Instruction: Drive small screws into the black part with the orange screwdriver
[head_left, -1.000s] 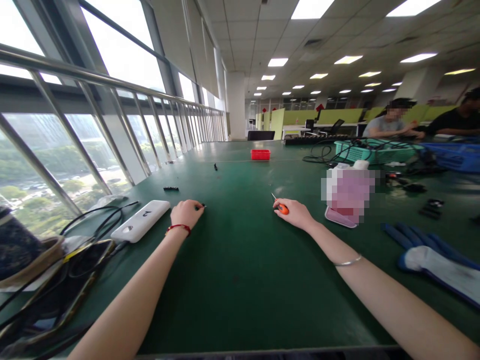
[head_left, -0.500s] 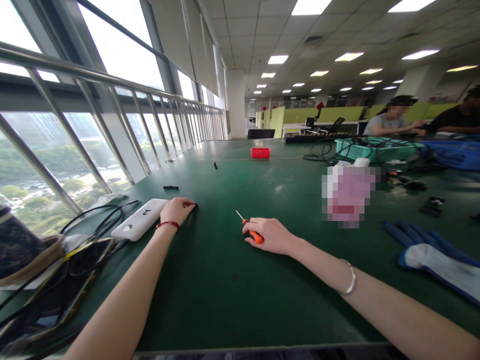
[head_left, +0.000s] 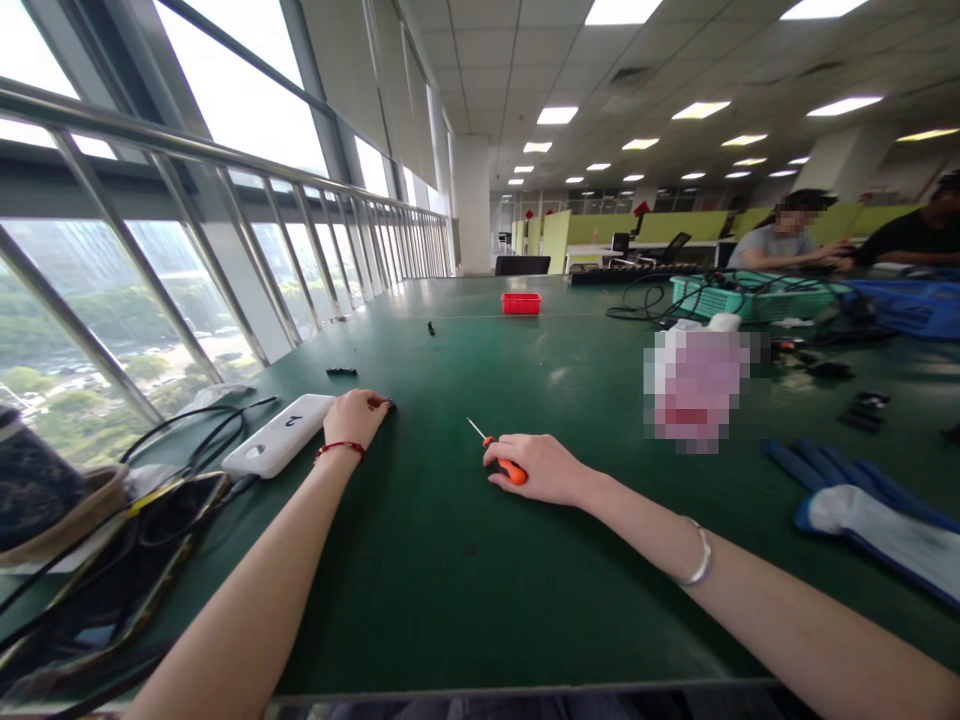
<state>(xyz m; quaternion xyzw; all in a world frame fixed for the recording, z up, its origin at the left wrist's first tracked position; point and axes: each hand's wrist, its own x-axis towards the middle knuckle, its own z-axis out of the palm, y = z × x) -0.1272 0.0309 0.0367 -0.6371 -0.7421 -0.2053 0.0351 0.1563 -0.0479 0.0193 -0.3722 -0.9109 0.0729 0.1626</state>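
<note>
a person's right hand (head_left: 536,468) curls loosely around the orange-handled screwdriver (head_left: 513,472) above a green bench (head_left: 427,590), fingers wrapped over the grip, the thin shaft clear of them and angled forward and to the left. held this way, the handle lies low against the palm, which probably gives a secure hold while leaving the tip free. at left, the left hand (head_left: 354,417) is nearly closed, thumb and fingertips pinching a small dark piece (head_left: 391,404) by its edge, a grip that seems suited to something so little; most of it is hidden, and its exact shape cannot be told. the tool's tip and the piece are apart, with bare bench between them.

a white block (head_left: 277,440) lies just beside the left hand; whether the two touch is not clear. beyond it sit a dark strip (head_left: 341,372) and, farther off, a dark bit (head_left: 431,328), both lying loose. a red bin (head_left: 521,303) stands toward the far end, and a blue-and-white glove (head_left: 877,530) lies at right, apart from the working area, perhaps set aside because bare fingers handle small parts more easily. a co-worker (head_left: 784,240) sits behind a green basket (head_left: 757,305) of cables.
</note>
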